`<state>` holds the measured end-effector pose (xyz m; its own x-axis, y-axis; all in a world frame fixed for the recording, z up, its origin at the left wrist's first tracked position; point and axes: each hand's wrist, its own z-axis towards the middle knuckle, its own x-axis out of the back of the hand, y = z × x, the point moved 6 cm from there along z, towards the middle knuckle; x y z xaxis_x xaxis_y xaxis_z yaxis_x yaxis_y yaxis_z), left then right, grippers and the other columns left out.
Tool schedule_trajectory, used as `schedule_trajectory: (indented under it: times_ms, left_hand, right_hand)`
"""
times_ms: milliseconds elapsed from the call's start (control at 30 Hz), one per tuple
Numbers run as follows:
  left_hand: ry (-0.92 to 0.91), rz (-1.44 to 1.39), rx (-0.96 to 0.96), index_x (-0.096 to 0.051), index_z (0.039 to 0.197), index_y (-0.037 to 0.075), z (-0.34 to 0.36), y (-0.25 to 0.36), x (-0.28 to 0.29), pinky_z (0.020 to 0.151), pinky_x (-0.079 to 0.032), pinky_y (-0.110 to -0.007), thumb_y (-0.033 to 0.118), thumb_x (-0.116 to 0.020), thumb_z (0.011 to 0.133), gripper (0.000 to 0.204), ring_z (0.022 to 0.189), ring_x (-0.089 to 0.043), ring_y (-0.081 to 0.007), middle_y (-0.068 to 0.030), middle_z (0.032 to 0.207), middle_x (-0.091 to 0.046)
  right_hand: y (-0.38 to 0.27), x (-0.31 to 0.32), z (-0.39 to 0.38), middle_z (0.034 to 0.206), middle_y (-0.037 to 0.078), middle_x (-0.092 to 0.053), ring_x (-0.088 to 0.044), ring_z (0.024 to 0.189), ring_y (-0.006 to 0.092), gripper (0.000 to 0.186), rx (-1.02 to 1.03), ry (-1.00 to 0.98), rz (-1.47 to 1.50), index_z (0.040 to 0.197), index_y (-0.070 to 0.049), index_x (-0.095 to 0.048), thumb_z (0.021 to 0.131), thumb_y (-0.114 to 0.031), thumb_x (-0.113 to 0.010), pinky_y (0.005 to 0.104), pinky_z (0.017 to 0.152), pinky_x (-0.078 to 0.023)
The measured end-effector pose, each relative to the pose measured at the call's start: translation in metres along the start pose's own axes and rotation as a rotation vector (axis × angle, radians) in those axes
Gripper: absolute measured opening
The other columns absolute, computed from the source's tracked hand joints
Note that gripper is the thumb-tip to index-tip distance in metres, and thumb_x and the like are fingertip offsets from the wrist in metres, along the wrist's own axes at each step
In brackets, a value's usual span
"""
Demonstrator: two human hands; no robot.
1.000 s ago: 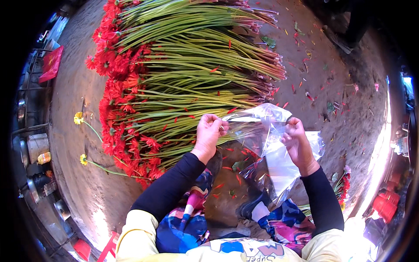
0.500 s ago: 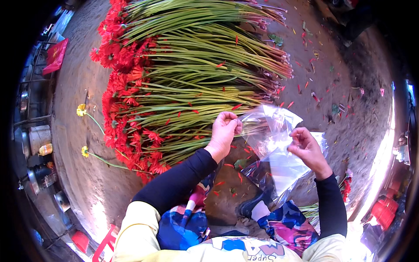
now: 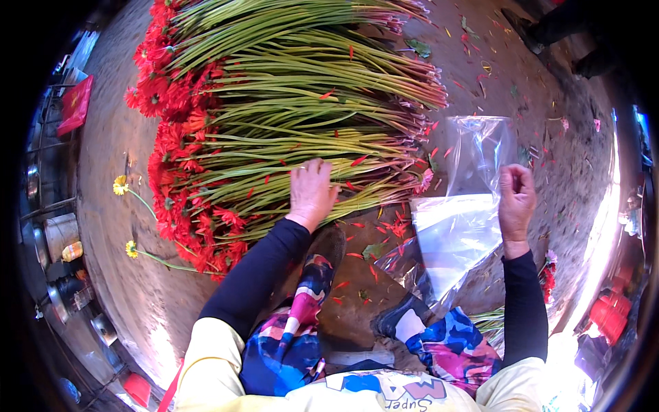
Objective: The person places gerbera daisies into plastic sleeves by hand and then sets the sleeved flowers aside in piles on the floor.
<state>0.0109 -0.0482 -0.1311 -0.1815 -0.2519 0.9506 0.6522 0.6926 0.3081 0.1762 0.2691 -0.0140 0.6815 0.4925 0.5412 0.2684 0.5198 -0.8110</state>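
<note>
Left hand (image 3: 313, 192): laid over the near stems (image 3: 268, 180) of the pile, fingers bent; whether any stem is gripped cannot be told, the fingertips being partly among the stems. Right hand (image 3: 517, 202): fingers curled in, thumb against them, closed on the right edge of a clear sleeve (image 3: 479, 147); the exact pinch is partly hidden.

Location of goods: the red flowers (image 3: 175, 175) lie in a broad pile on the floor (image 3: 113, 237), heads to the left, cut ends to the right, in overlapping rows. The sleeve spreads to the right of the cut ends, its lower part over a stack of sleeves (image 3: 449, 230) with a whitish sheen, near the right foot.

Progress, as judged: the flowers are laid out with heads to one side, and one sleeve appears separated from the stack. No red flower is seen inside a sleeve; on that evidence, the whole visible pile remains unwrapped. Loose petals (image 3: 374, 273) litter the floor between the feet; two yellow flowers (image 3: 121, 185) lie apart, left of the pile
</note>
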Motion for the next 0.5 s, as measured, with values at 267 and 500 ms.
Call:
schedule_trajectory:
  times_ms: [267,500]
  left_hand:
    - [-0.062,0.186,-0.158,-0.056,0.090,0.006,0.011,-0.016,-0.009,0.082,-0.039,-0.041,0.008,-0.065,0.062,0.030,0.092,-0.052,-0.0301,-0.0142,0.091,-0.050]
    - [-0.329,0.077,-0.231,-0.044,0.100,0.006,-0.009,-0.017,0.020,0.080,-0.044,-0.048,0.024,-0.064,0.069,0.041,0.075,-0.059,-0.0357,-0.0147,0.076,-0.057]
  right_hand:
    - [0.040,-0.043,-0.025,0.066,-0.006,-0.046,-0.038,0.060,0.0031,0.014,-0.156,-0.125,-0.023,0.081,-0.004,-0.058,0.084,-0.014,-0.067,0.0187,0.054,-0.035]
    - [0.048,-0.030,-0.025,0.071,0.000,-0.054,-0.047,0.061,0.0084,0.013,-0.036,-0.077,-0.157,0.085,-0.004,-0.060,0.086,-0.017,-0.064,0.0225,0.057,-0.040]
